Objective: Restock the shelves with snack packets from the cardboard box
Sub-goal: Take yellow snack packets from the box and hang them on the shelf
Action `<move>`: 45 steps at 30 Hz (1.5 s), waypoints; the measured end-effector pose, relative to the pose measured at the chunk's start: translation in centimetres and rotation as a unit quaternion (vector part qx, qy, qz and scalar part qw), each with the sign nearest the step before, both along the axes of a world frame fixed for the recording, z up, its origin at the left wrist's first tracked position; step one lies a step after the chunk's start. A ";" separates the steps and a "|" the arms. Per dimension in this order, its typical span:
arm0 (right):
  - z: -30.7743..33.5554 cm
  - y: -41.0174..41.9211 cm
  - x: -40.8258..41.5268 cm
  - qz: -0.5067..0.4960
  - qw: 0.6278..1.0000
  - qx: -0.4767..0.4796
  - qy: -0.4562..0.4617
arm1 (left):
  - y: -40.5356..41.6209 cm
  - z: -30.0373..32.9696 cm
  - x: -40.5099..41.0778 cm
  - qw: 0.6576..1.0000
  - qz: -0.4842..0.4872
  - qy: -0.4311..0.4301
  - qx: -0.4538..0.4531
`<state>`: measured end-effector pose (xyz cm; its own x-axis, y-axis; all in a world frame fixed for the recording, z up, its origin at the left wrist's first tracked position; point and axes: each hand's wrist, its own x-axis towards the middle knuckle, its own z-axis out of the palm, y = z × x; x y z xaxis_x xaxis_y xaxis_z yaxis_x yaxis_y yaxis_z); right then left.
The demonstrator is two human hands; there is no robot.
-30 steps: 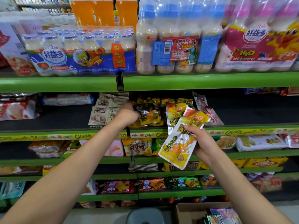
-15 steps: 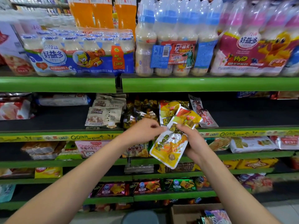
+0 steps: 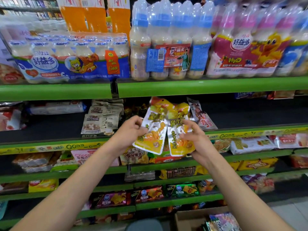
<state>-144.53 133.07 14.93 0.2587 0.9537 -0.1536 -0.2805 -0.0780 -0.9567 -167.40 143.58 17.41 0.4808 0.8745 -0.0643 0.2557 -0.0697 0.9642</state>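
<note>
Two yellow-and-silver snack packets are held up in front of the second green shelf (image 3: pixel 250 133). My left hand (image 3: pixel 128 132) grips the left packet (image 3: pixel 153 130) by its left edge. My right hand (image 3: pixel 195 139) holds the right packet (image 3: pixel 179 135) from the right side. The packets hang upright, side by side and slightly overlapping. The cardboard box (image 3: pixel 188 217) sits on the floor at the bottom right, with several colourful packets (image 3: pixel 223 222) inside it.
Shrink-wrapped drink bottles (image 3: pixel 166 40) fill the top shelf. Beige pouches (image 3: pixel 101 120) and a red-and-silver packet (image 3: pixel 201 115) lie on the second shelf, with dark bare shelf to the right. Lower shelves hold more snacks. A grey round stool top (image 3: pixel 143 225) sits below.
My left hand left the shelf and came to the yellow packets. It took one, so each hand now holds its own packet, raised higher in front of the second shelf.
</note>
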 end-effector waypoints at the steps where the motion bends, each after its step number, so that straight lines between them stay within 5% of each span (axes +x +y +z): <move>1: 0.0 -0.1 0.1 0.003 1.000 0.005 -0.005 | 0.2 -0.3 -0.3 1.000 0.013 0.002 -0.004; 8: -0.5 -0.9 -0.4 -0.011 0.999 0.045 -0.018 | -0.8 -2.4 -0.9 0.995 0.062 -0.050 -0.060; 18: -1.0 -1.3 -1.1 -0.025 0.998 -0.021 -0.056 | -2.7 -3.8 0.2 0.983 0.084 -0.107 -0.120; 45: -0.6 -0.8 -2.3 -0.036 0.996 -0.030 -0.075 | -2.2 -4.0 -0.7 0.982 0.072 -0.122 -0.124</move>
